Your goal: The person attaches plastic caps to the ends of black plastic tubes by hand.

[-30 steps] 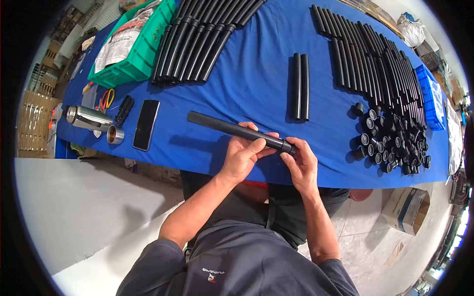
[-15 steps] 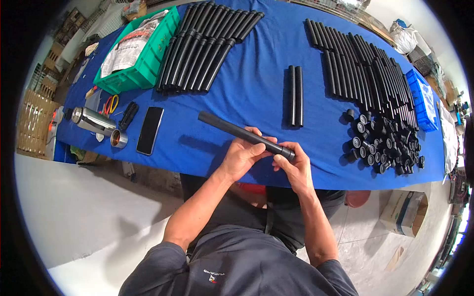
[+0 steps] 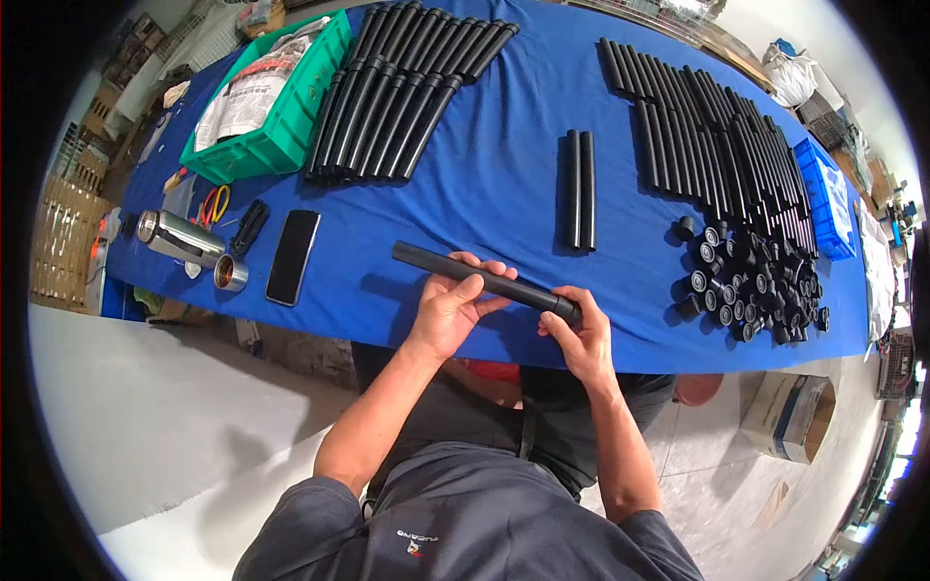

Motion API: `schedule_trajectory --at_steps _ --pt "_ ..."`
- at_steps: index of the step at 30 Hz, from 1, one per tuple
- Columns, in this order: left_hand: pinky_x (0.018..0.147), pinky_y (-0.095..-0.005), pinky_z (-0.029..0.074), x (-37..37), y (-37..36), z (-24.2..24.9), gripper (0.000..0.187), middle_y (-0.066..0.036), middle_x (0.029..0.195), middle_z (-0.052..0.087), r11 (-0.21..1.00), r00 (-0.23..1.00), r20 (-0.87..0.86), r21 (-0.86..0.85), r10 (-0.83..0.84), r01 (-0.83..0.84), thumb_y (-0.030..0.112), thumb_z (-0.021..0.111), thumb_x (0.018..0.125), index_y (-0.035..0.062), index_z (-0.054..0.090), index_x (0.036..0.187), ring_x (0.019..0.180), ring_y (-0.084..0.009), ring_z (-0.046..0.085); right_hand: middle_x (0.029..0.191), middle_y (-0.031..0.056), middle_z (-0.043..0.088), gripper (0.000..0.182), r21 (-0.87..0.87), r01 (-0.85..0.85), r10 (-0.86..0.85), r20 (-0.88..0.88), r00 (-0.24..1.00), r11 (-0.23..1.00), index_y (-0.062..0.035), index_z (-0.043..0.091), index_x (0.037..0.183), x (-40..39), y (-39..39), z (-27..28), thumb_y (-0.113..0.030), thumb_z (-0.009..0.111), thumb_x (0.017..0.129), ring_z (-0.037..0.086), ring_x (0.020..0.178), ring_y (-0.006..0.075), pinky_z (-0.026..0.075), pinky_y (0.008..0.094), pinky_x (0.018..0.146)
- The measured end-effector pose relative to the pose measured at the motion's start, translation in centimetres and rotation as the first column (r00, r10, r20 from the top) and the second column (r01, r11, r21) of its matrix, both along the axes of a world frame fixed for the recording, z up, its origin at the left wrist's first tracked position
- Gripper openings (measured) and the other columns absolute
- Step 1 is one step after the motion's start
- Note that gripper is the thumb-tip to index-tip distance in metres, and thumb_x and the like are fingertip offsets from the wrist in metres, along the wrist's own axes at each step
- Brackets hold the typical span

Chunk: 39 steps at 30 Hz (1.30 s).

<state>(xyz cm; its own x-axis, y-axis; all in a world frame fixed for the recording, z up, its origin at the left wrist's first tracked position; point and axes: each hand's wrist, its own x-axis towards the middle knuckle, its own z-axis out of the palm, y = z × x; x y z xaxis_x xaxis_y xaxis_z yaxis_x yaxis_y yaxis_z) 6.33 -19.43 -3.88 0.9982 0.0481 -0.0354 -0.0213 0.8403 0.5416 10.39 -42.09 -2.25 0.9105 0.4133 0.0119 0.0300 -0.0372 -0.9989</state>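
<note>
A black plastic tube (image 3: 431, 259) is held aslant above the near edge of the blue cloth, its bare end up to the left. My left hand (image 3: 453, 308) is closed around its middle, thumb on top. At the right end sits a black end cap (image 3: 572, 312), which my right hand (image 3: 581, 334) grips between thumb and fingers. Past my hands, two loose black tubes (image 3: 581, 189) lie side by side on the cloth. A heap of black caps (image 3: 756, 286) is to the right of my right hand.
Rows of plain tubes (image 3: 712, 136) lie at the right, beside a blue crate (image 3: 823, 198). Capped tubes (image 3: 397, 107) are stacked back left by a green crate (image 3: 262, 150) holding newspaper. A phone (image 3: 293, 257), a steel flask (image 3: 179, 237) and its cup (image 3: 231, 273) stand at the left.
My left hand has slid left along the tube, away from the capped end. The tube's left end has dipped slightly. My right hand stays at the cap.
</note>
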Motion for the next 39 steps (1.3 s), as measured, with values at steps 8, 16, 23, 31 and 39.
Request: schedule_trajectory --at_steps 8,16,23,31,39 --pt "0.096 -0.0543 0.063 -0.1 0.1 0.3 0.018 -0.017 0.125 0.069 0.999 1.0 -0.031 -0.042 -0.002 0.0 0.008 0.067 0.099 0.0107 0.063 0.116 0.128 -0.0369 0.063 0.089 0.0073 0.07 0.032 -0.123 0.049 -0.031 0.149 0.988 0.991 0.0032 0.063 0.121 -0.1 0.0 0.1 -0.008 0.076 0.094 0.07 0.079 0.0109 0.056 0.0271 0.069" --pt "0.098 -0.057 0.061 -0.4 0.2 0.3 0.019 -0.018 0.124 0.069 0.998 0.999 -0.03 -0.058 -0.043 0.041 0.006 0.065 0.1 0.0108 0.062 0.119 0.13 -0.0387 0.061 0.083 0.0075 0.07 0.029 -0.148 -0.036 0.037 0.007 0.999 0.988 0.005 0.062 0.119 0.0 -0.6 1.9 -0.003 0.074 0.094 0.069 0.075 0.0117 0.058 0.0275 0.068" --pt "0.098 -0.0552 0.061 -0.3 0.3 0.6 0.018 -0.015 0.124 0.068 0.994 0.999 -0.038 -0.106 -0.026 0.022 0.007 0.066 0.1 0.0113 0.062 0.116 0.131 -0.0382 0.061 0.082 0.0088 0.072 0.03 -0.069 0.032 -0.032 -0.004 0.999 0.997 0.0044 0.064 0.117 -0.4 0.5 1.8 -0.006 0.076 0.092 0.071 0.071 0.0124 0.058 0.0279 0.067" --pt "0.105 -0.0537 0.057 -0.1 0.0 0.6 0.019 -0.016 0.122 0.07 0.994 0.996 -0.063 -0.097 -0.057 0.05 0.007 0.069 0.099 0.0112 0.062 0.116 0.129 -0.037 0.062 0.099 0.0181 0.068 0.04 -0.373 0.111 0.105 0.513 0.852 0.921 -0.0009 0.065 0.114 -0.4 0.1 3.1 -0.006 0.085 0.081 0.07 0.09 0.0359 0.054 0.0401 0.076" --pt "0.107 -0.0523 0.055 -0.4 0.4 0.6 0.018 -0.015 0.119 0.071 0.992 0.995 -0.041 -0.097 -0.086 0.081 0.004 0.068 0.098 0.0103 0.063 0.114 0.125 -0.0351 0.065 0.079 0.0092 0.073 0.027 -0.193 0.013 0.005 0.095 0.995 0.981 0.004 0.063 0.111 -1.8 0.5 3.2 -0.01 0.077 0.093 0.072 0.068 0.0125 0.056 0.0287 0.064"
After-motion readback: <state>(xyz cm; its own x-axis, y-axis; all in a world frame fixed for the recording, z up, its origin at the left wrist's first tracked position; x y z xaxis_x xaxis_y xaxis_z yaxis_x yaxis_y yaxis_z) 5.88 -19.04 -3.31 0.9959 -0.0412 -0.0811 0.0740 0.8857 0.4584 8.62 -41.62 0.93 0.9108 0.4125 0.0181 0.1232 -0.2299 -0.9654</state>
